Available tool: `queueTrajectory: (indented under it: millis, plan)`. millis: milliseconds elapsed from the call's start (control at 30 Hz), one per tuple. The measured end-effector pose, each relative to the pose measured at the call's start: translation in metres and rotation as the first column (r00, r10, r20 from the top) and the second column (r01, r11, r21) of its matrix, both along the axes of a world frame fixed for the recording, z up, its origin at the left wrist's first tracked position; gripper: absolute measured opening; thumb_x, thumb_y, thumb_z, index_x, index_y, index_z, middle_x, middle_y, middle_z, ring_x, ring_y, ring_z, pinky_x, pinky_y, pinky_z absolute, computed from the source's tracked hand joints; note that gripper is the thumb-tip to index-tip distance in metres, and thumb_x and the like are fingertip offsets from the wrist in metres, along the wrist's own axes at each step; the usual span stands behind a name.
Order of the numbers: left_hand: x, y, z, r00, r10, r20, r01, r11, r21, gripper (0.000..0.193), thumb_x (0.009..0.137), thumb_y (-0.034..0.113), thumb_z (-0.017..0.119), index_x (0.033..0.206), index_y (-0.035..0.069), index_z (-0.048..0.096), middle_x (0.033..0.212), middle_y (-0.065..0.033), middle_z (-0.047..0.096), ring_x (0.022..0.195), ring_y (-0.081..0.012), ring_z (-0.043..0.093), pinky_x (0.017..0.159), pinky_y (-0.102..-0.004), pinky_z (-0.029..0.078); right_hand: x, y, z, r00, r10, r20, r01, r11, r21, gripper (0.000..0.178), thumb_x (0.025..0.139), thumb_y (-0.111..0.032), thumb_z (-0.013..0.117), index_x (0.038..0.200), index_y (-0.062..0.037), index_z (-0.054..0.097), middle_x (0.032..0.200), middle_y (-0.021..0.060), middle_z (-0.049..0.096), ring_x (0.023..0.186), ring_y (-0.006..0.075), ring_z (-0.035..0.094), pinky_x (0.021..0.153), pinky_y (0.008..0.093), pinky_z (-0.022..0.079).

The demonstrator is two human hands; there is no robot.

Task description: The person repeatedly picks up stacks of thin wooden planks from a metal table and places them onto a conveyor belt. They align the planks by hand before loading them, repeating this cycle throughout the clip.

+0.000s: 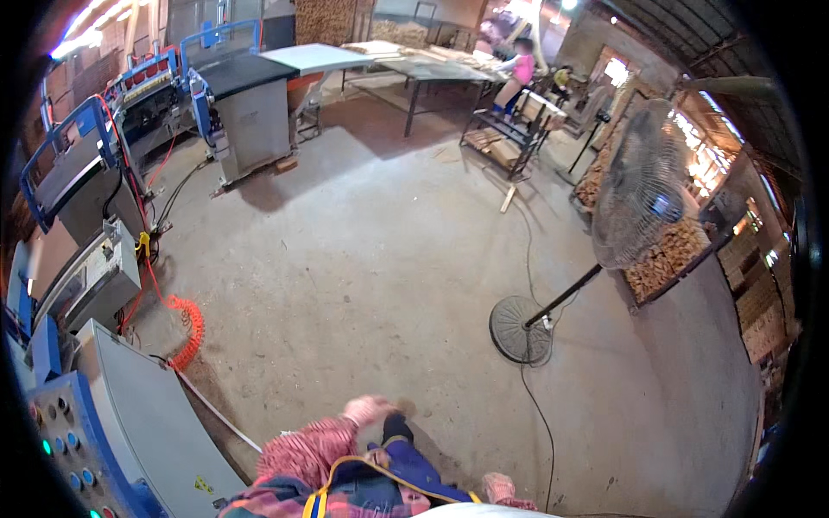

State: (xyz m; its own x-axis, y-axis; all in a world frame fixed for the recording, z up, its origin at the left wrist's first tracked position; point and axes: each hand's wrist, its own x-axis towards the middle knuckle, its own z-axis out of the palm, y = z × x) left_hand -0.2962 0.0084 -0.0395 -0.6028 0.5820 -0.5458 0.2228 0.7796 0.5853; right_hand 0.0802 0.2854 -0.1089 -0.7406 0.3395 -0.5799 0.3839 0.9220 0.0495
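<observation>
My left hand (pixel 371 408), in a pink-red patterned sleeve, reaches forward over the concrete floor in front of my body. Its fingers are smeared by motion, and no object shows in it. Low beside my right side is my right hand (pixel 498 488), only partly seen, its fingers too small and blurred to make out. Below the left hand, a dark shoe and a blue trouser leg (pixel 413 462) show under an apron with yellow edging (pixel 367 462). Neither hand touches a machine or tool.
A grey cabinet (pixel 155 423) with a blue button panel (pixel 76 445) stands close left, near an orange coiled hose (pixel 188 332). A pedestal fan (pixel 639 194) stands right, its cable (pixel 546 414) crossing the floor. Beyond are machines (pixel 250 116), a worktable (pixel 423 69), a cart (pixel 501 142) and a person (pixel 523 67).
</observation>
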Motion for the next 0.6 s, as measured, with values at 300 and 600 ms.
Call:
queueTrajectory:
  millis: [300,600]
  plan:
    - [-0.288,0.007,-0.066,0.968,-0.073,-0.242,-0.012,0.943,-0.333,0.023,0.093,0.027,0.047,0.104,0.018,0.065,0.090,-0.0138,0.065,0.095,-0.0323,0.064,0.073,-0.0446,0.054,-0.622,0.168,0.061,0.707,-0.635,-0.311,0.138,0.555,-0.820,0.044,0.087,-0.035,0.066,0.120,-0.0059,0.063,0.101,0.0017,0.068,0.090,0.0133,0.062,0.078,0.0282,0.049]
    - [-0.624,0.187,-0.123,0.994,-0.013,0.107,0.063,0.873,-0.484,0.033,0.091,0.030,0.049,0.119,0.022,0.064,0.118,-0.0131,0.063,0.106,-0.0302,0.063,0.087,-0.0444,0.052,-0.995,0.279,0.001,0.950,-0.161,-0.269,-0.028,0.811,-0.584,0.034,0.087,-0.032,0.058,0.114,-0.0119,0.065,0.110,0.0098,0.067,0.102,0.0263,0.062,0.088,0.0375,0.049]
